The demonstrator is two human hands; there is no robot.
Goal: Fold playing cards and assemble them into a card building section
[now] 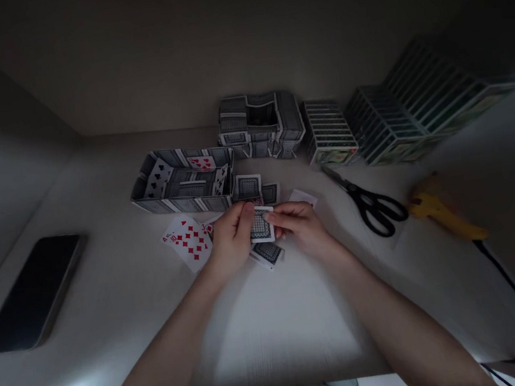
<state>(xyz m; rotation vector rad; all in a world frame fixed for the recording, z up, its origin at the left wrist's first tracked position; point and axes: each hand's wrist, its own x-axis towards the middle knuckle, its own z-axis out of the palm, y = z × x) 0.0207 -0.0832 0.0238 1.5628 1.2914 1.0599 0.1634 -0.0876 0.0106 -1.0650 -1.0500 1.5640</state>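
Note:
Between my two hands a playing card (261,226) is held, its patterned back facing up. My left hand (232,235) pinches its left side with the thumb on top. At its right edge my right hand (300,222) closes thumb and fingers on it. Below the hands another face-down card (269,253) lies on the table, partly covered. Several face-up cards with red diamonds (192,241) are spread left of my left hand. Just beyond the hands are more face-down cards (249,185). An open box made of playing cards (181,202) stands behind to the left.
A second structure built from cards (260,128) stands at the back, beside stacked slatted boxes (330,130). To the right lie black-handled scissors (370,205) and a yellow glue gun (449,216) with a black cord (506,275). A dark phone (33,294) rests at the left.

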